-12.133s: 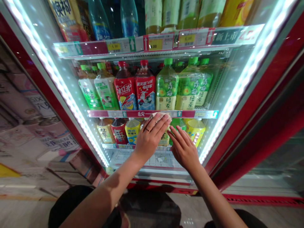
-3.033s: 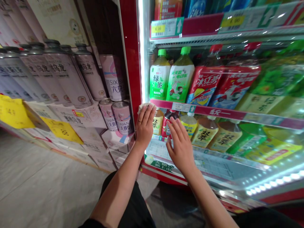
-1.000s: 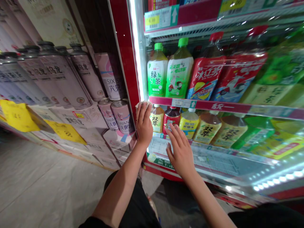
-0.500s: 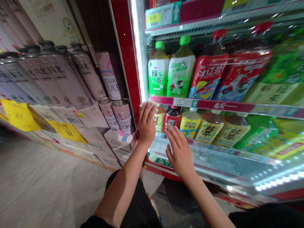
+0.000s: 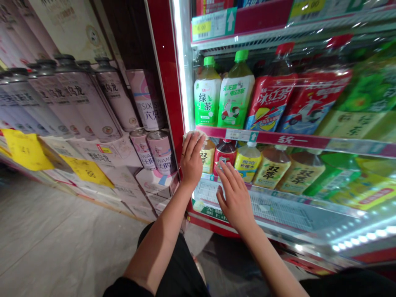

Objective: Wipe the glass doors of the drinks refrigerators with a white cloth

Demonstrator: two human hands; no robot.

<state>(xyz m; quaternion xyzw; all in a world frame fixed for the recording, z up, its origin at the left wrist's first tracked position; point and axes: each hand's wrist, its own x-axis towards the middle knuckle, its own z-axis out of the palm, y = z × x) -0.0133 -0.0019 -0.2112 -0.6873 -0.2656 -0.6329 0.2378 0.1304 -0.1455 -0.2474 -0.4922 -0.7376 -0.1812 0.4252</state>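
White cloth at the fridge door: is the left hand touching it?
Touching: the head view shows the left hand with its fingers lying over the white cloth, no gap between them.

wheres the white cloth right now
Head view: the white cloth is under the left hand, against the fridge glass, at the red shelf strip's left end.

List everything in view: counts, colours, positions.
glass-door drinks cooler: 1, red frame, right of view
green-capped bottles: 2, green and white labels, middle shelf, left
red-capped bottles: 2, red labels, middle shelf, centre
amber bottles: 3, yellow labels, lower shelf
tall cans: about 5, mauve-grey, display left of cooler
short cans: 2, pink, beside cooler frame
paper signs: 2, yellow, far left
white cloth: 1, white, on the glass
left hand: ringed, flat on cloth
right hand: fingers spread, at lower shelf
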